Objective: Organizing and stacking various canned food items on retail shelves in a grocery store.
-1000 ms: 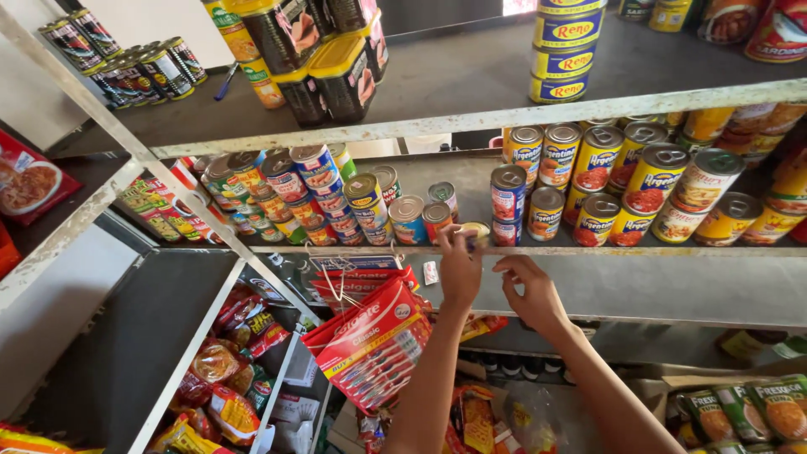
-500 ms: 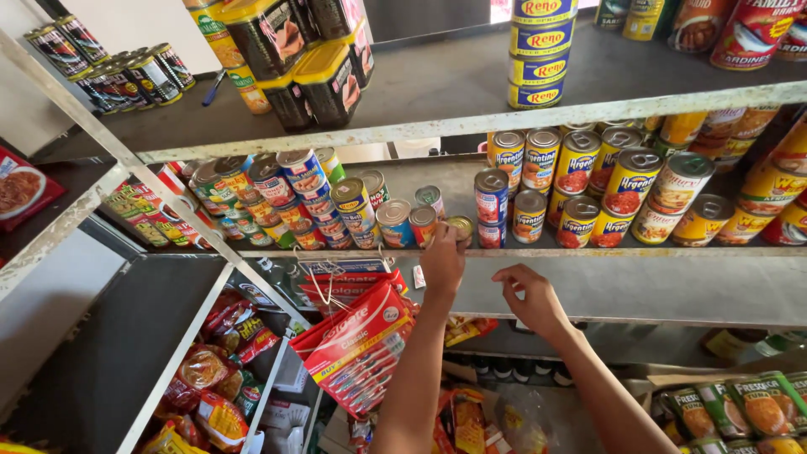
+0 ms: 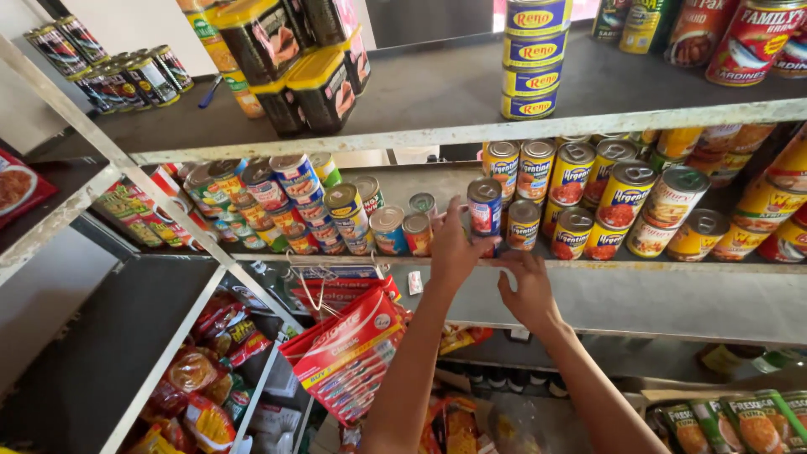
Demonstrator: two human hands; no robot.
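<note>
My left hand (image 3: 452,249) reaches up to the middle shelf (image 3: 672,267) and closes around a tall blue and red can (image 3: 485,204) at the front of the row. My right hand (image 3: 530,292) sits just below and to the right, fingers spread against the shelf's front lip, holding nothing. A short can with a yellow and red label (image 3: 523,225) stands directly above that hand. Small flat tins (image 3: 388,230) lie to the left of my left hand.
Rows of yellow and red cans (image 3: 622,197) fill the shelf to the right, mixed tins (image 3: 277,193) the left. A stack of blue and yellow tins (image 3: 536,59) stands on the top shelf. Red sachet strips (image 3: 349,357) hang from a hook below, snack packets lower left.
My left hand has risen from the shelf edge and closed on the blue and red can. My right hand has stayed at the shelf lip, fingers now against it.
</note>
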